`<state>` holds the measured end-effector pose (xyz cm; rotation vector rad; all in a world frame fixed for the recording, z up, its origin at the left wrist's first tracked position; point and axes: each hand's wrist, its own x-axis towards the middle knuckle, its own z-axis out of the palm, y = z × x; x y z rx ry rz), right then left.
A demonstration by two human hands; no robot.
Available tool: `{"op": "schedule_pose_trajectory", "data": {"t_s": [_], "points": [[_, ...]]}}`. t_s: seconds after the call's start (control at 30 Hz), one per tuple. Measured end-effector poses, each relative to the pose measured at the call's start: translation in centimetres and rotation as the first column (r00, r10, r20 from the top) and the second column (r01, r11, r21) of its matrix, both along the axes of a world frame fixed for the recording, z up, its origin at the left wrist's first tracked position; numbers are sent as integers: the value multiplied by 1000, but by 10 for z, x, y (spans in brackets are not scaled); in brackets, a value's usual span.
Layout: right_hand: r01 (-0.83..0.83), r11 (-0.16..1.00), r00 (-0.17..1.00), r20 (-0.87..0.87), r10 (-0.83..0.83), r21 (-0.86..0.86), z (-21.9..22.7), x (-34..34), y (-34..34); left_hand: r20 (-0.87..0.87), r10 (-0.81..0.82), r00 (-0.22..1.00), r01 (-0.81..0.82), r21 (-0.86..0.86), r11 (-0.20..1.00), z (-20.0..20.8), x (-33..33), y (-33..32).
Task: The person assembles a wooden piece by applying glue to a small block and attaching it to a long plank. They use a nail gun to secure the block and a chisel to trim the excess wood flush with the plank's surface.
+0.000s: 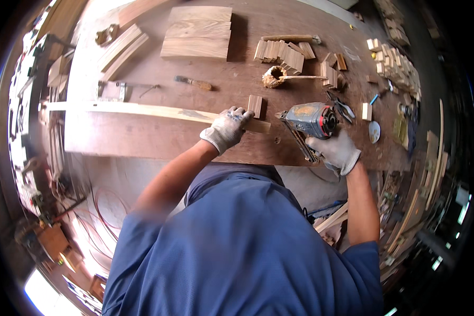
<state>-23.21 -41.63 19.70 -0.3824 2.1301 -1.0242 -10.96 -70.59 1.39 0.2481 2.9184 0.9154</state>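
A long pale wooden strip point(158, 110) lies across the near part of the workbench. My gloved left hand point(227, 129) grips it close to its right end, fingers wrapped over the top. Just beyond those fingers a small wooden block point(255, 105) touches or nearly touches the strip; the exact contact is hidden. In my gloved right hand point(336, 151) is a nail gun point(306, 120), held by its handle to the right of the strip's end. The gun's nose points left, apart from the wood. Pliers point(342, 107) lie just beyond the gun.
On the workbench point(116, 138) are a stack of boards point(196, 32), short wood pieces point(282, 54), a hammer point(287, 38), a glue pot with a stick point(274, 77), a brush point(193, 82) and a clamp point(112, 90). Many small blocks point(397, 68) are piled at the far right.
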Motion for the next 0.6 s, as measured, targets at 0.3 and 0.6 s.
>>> {"op": "schedule_pose_trajectory", "data": {"t_s": [0.3,0.6], "points": [[-71,996,994,81,74,-48,-10,-41,-7,247,86,965,-8,-303,953,44,-20,24],[-224,974,973,60,222,26,8,-69,-71,199,25,980,49,-361,931,18,-38,97]]}}
